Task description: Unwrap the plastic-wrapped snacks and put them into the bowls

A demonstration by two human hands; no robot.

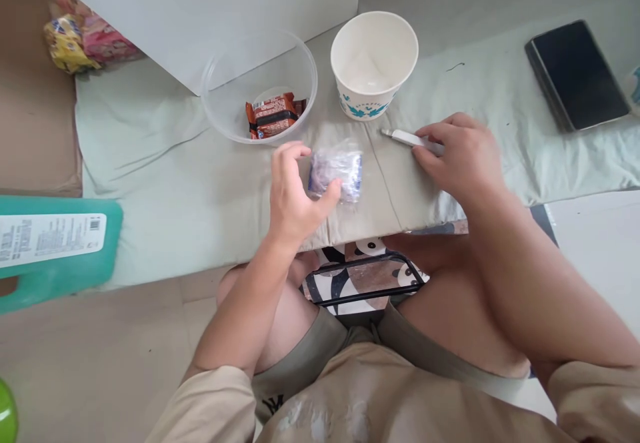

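Observation:
A small clear-wrapped packet with blue edges, slightly blurred, lies near the table's front. My left hand is at its left side with fingers apart; the thumb overlaps the packet, and I cannot tell whether it presses on it. My right hand grips a slim white utility knife whose grey tip points left. Behind the packet stands a white paper tub with blue-green print. To its left, a clear round plastic bowl contains brown-wrapped snack packets.
A black phone-like device lies at the far right. A white board or box stands behind the bowl. Coloured packages sit back left, with a green labelled container at the left edge. The table cloth is pale green and wrinkled.

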